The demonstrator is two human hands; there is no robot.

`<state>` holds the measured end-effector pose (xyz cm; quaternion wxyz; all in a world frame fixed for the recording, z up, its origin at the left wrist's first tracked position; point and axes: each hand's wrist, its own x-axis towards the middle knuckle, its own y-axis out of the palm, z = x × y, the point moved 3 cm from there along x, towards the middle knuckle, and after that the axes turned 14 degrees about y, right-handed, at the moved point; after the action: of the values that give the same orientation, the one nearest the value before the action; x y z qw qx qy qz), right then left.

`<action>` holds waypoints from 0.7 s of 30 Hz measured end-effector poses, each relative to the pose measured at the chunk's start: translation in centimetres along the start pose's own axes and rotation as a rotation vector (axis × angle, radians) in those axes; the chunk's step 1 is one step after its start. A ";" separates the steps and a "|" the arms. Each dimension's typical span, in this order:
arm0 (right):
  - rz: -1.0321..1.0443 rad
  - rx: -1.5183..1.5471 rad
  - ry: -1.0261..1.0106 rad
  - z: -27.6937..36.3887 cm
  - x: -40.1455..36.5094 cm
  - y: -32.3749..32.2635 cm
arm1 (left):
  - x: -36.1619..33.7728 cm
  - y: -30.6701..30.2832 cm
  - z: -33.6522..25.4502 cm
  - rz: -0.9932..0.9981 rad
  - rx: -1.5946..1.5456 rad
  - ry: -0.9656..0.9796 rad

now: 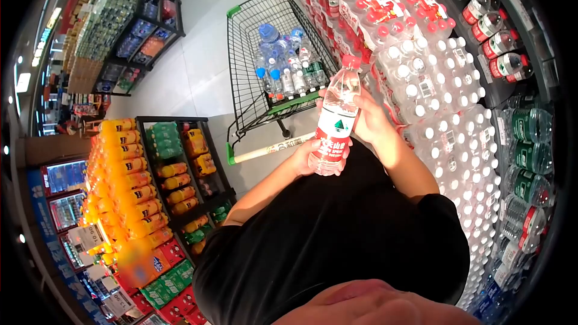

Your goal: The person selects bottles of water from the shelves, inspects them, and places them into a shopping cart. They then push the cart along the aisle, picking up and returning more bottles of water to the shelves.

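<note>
A clear water bottle (333,127) with a red cap and a red-and-white label is held upright in front of my chest. Low on the bottle, my left hand (306,157) is closed around the base. Higher up, my right hand (369,119) wraps the side near the shoulder, its fingers partly hidden behind the bottle. Just beyond stands a wire shopping cart (244,60) with green corners and a pale handle (274,146). Several bottles of water (288,63) lie and stand in its basket, some with blue caps.
Shrink-wrapped packs of bottles (421,84) are stacked high close on my right, beside a shelf of bottles (530,138). To my left, orange drink bottles (129,174) fill a display next to a dark rack (220,162). Another bottle stack (114,21) stands across the pale floor (198,36).
</note>
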<state>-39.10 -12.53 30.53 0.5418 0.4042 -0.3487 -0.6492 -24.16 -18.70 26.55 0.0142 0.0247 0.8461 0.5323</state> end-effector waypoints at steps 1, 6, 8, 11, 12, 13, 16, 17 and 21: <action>0.034 0.006 0.003 -0.6 0.5 0.6 | -0.8 -0.1 -0.4 0.009 0.006 -0.002; 0.020 -0.027 -0.026 -4.9 3.3 4.7 | -5.9 0.3 -3.5 -0.001 0.059 0.021; -0.038 -0.074 -0.057 -6.0 3.6 6.3 | -7.8 0.9 -4.5 -0.062 0.136 0.068; -0.149 -0.149 -0.115 -7.7 3.7 7.8 | -10.0 1.4 -5.3 -0.125 0.252 0.145; -0.196 -0.162 -0.129 -8.2 3.6 8.2 | -10.8 1.4 -5.4 -0.136 0.300 0.162; -0.243 -0.176 -0.141 -8.7 3.5 8.6 | -11.4 1.7 -5.6 -0.146 0.346 0.182; -0.293 -0.176 -0.101 -10.4 3.4 9.8 | -13.1 1.6 -5.9 -0.066 0.430 0.112; -0.306 -0.173 -0.083 -11.1 3.5 10.1 | -13.9 1.4 -5.8 -0.059 0.475 0.086; -0.374 -0.139 -0.040 -13.3 4.0 10.6 | -16.3 1.9 -6.3 -0.216 0.546 0.071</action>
<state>-23.00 -18.44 33.65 0.4312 0.4107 -0.2327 -0.7689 -8.20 -24.44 30.94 0.0341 -0.0811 0.9558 0.2807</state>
